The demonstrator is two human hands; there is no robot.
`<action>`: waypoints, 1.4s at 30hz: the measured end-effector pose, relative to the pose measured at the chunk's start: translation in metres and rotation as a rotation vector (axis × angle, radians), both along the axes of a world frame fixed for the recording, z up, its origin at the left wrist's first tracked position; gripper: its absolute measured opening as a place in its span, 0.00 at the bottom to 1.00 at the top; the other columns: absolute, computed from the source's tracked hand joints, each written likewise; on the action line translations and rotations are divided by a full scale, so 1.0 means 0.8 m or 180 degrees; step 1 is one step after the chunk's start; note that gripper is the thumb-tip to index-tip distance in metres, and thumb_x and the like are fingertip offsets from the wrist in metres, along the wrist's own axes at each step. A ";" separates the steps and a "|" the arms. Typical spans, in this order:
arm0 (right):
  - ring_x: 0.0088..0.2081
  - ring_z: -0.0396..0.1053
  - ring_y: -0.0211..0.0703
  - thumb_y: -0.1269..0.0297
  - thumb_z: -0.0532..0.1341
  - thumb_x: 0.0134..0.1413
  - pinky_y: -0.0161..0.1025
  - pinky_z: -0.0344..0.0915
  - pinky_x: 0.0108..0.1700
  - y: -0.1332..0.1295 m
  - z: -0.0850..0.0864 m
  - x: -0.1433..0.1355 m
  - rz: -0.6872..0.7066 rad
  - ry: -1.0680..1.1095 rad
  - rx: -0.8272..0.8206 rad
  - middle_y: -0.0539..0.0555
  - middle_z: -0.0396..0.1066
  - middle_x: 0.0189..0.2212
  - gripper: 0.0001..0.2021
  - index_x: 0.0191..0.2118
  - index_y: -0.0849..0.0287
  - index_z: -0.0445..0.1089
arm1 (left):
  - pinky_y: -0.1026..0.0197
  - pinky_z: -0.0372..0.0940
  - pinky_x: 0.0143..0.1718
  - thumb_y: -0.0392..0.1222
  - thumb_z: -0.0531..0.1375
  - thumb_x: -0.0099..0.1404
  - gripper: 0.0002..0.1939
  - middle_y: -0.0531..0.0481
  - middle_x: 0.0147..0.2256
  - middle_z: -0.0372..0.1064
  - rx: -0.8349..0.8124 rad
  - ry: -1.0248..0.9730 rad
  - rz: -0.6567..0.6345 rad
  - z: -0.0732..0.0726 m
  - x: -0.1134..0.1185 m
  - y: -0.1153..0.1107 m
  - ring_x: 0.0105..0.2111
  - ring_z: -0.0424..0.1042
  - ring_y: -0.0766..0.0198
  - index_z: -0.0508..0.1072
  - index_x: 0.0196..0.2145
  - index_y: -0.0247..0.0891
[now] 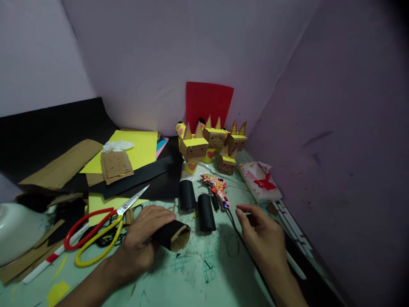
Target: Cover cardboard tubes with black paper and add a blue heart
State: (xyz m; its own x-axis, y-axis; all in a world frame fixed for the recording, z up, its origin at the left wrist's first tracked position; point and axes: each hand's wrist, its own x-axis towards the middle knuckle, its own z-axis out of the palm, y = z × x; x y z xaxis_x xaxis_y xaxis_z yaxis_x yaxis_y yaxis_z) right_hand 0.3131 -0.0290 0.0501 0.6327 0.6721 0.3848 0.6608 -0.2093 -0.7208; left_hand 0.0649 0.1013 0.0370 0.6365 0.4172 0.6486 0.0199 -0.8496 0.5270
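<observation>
**L-hand grip (140, 238) closed on black tube (162, 233); R-hand grip (263, 233) bare, nr. power cord (235, 226)**

GREEN TABLE (191, 283), close-up: L-hand grip clasps the tube on its side, fingers over the top, open end facing R. & showing ragged brown cardboard inside; held that way prob. so the mouth stays unblocked. Tube is low over the front-center of the table; can't tell if it touches. R-hand grip, fingers loosely curled, holds nothing visible; contact w/ the cord, unclear.

Just beyond, btwn the hands, two more black tubes (206, 213) sit side by side, apparently parked w/in easy reach; upright or lying, can't tell. Nr. them, a patterned tool (219, 189), poss. a glue gun, lies w/ its cord running toward the R. wrist, handy for that side.

Scissors (121, 212) w/ red & yellow handles lie L. of the L-hand grip, points away, maybe for safety. Farther back L., yellow paper (142, 147) & brown cardboard (64, 164) pile up, likely as stock. At back, cardboard figures (194, 150) w/ pointed ears cluster by a red sheet (209, 100) nr. the wall, prob. to keep them out of the way.
</observation>
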 end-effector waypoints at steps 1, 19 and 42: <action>0.23 0.71 0.46 0.56 0.60 0.53 0.41 0.68 0.26 -0.004 0.001 0.003 -0.0042 0.0047 -0.0106 0.54 0.75 0.24 0.11 0.31 0.58 0.74 | 0.48 0.61 0.51 0.24 0.53 0.54 0.29 0.45 0.45 0.73 0.0017 0.0000 0.0020 -0.001 -0.001 0.001 0.46 0.70 0.54 0.68 0.52 0.44; 0.46 0.70 0.45 0.72 0.63 0.52 0.41 0.67 0.47 0.026 0.061 -0.063 0.2452 0.0024 0.0683 0.54 0.73 0.45 0.14 0.45 0.53 0.70 | 0.54 0.62 0.46 0.48 0.69 0.48 0.30 0.43 0.42 0.74 -0.3751 0.0147 -0.0744 0.016 -0.001 -0.001 0.45 0.70 0.49 0.72 0.48 0.34; 0.33 0.75 0.43 0.74 0.62 0.47 0.32 0.60 0.31 0.042 0.117 -0.079 0.3617 -0.0774 -0.2092 0.51 0.77 0.33 0.14 0.42 0.57 0.71 | 0.65 0.54 0.29 0.37 0.65 0.44 0.14 0.57 0.28 0.61 -0.3102 0.0959 -0.1086 0.020 0.010 -0.017 0.28 0.57 0.66 0.69 0.31 0.36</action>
State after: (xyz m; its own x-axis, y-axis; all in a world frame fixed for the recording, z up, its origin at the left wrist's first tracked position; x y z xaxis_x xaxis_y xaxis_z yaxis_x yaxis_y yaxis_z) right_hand 0.2503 0.0045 0.1433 -0.4363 0.8797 -0.1892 0.7951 0.2785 -0.5388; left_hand 0.0731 0.0876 0.0533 0.8954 0.4398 -0.0704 0.1034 -0.0515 0.9933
